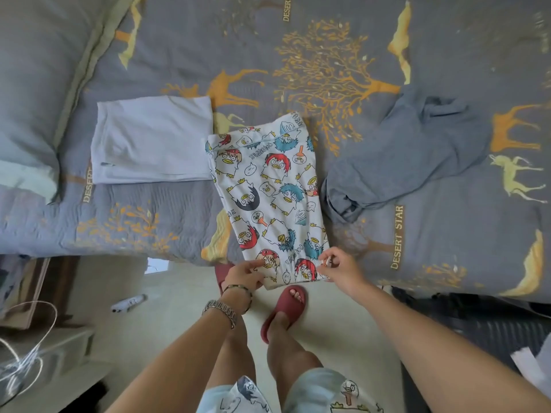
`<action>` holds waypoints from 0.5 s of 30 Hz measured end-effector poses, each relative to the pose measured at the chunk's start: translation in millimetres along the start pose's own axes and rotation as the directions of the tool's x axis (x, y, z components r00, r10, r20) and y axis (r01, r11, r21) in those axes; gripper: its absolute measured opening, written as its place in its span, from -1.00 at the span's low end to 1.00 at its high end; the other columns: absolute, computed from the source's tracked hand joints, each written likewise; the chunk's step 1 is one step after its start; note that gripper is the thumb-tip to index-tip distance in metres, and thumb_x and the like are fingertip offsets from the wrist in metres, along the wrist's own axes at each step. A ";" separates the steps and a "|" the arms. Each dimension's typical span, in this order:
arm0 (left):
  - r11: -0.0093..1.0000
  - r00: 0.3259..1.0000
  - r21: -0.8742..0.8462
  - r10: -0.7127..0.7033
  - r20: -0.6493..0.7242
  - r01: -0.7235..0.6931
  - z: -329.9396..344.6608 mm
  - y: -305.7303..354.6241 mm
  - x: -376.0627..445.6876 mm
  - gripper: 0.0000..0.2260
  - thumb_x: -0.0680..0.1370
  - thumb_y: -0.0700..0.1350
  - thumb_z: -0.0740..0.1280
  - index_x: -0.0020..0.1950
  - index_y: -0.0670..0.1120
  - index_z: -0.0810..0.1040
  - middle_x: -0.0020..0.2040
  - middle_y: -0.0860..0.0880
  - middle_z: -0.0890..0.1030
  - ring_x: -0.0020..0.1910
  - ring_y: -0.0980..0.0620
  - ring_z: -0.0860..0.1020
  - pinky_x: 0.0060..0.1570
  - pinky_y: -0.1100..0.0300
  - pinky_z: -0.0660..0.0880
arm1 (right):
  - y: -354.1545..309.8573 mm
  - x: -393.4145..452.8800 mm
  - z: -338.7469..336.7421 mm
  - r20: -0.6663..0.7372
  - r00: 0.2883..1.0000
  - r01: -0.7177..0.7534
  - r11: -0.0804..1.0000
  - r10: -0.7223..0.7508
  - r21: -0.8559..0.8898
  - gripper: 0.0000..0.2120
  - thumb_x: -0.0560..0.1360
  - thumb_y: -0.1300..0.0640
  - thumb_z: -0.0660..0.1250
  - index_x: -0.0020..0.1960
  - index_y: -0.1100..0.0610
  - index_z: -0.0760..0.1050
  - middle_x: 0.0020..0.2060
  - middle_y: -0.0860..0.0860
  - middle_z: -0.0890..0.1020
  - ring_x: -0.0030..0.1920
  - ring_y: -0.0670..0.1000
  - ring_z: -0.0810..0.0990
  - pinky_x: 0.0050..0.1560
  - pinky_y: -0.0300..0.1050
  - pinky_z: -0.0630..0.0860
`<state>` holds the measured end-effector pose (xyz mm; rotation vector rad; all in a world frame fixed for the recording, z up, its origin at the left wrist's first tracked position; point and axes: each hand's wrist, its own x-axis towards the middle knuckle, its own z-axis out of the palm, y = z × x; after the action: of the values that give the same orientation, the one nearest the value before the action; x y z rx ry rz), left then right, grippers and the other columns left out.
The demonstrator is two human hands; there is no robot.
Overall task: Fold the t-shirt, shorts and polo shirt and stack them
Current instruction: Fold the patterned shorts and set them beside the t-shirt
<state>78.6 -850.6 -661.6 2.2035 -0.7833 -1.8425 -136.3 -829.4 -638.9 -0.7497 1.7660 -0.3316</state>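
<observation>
Landmark: the printed shorts (268, 201), lying lengthwise on the bed (447, 40) and already doubled into one long narrow panel, near end hanging slightly over the bed edge.

Left hand (243, 274) is resting on the near hem, fingers (260, 262) fairly straight and pressing the cloth flat. Right hand (335, 268) is at the other near corner, fingers curled and pinching the hem edge.

Left of the shorts, almost touching them: a pale garment (152, 141) lying as a neat folded rectangle, apparently the t-shirt, finished. Right of the shorts, just beside them: a grey-blue garment (408, 150) lying crumpled and untouched, probably the polo shirt.

Judgement on progress: one piece done, shorts partway, needing a crosswise fold or two. Polo is waiting entirely. No stacking yet; all three items are lying separately.
</observation>
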 end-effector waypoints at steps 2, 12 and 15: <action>1.000 1.000 -0.010 -0.021 -0.003 0.021 -1.9 -3.3 -3.5 -0.74 0.45 -0.38 0.28 0.08 -0.15 0.59 -0.35 -0.03 0.47 -0.39 0.06 0.45 -0.36 0.33 0.49 | 2.2 -4.7 1.1 0.022 1.000 -0.018 1.000 0.018 0.014 -0.82 0.40 0.33 0.41 -0.17 0.09 0.48 -0.36 -0.01 0.40 -0.33 -0.05 0.43 -0.19 -0.08 0.57; 0.927 0.973 0.298 0.221 0.058 -0.229 -39.6 24.7 -8.2 -0.55 0.34 -0.41 0.25 -0.09 0.15 0.58 -0.15 0.00 0.65 -0.10 0.00 0.62 -0.11 0.23 0.53 | -45.2 -5.4 -9.8 0.134 0.982 0.157 0.962 -0.130 -0.225 -0.57 0.38 0.50 0.33 -0.03 -0.03 0.51 -0.08 0.08 0.60 -0.10 0.01 0.59 -0.17 -0.24 0.58; 0.884 0.944 0.347 0.330 0.013 -0.314 -49.7 43.7 -6.5 -0.71 0.33 -0.32 0.42 -0.05 0.01 0.63 -0.22 -0.04 0.64 -0.15 0.03 0.60 -0.12 0.29 0.49 | -67.3 0.8 -10.7 0.058 0.964 0.264 0.926 -0.259 -0.269 -0.64 0.38 0.38 0.41 -0.04 -0.07 0.56 -0.10 0.04 0.65 -0.08 0.03 0.62 -0.03 -0.11 0.56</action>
<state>112.8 -894.6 -625.3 2.1223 -1.4627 -1.5807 -125.0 -882.5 -597.7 -1.1911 1.7121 -0.2559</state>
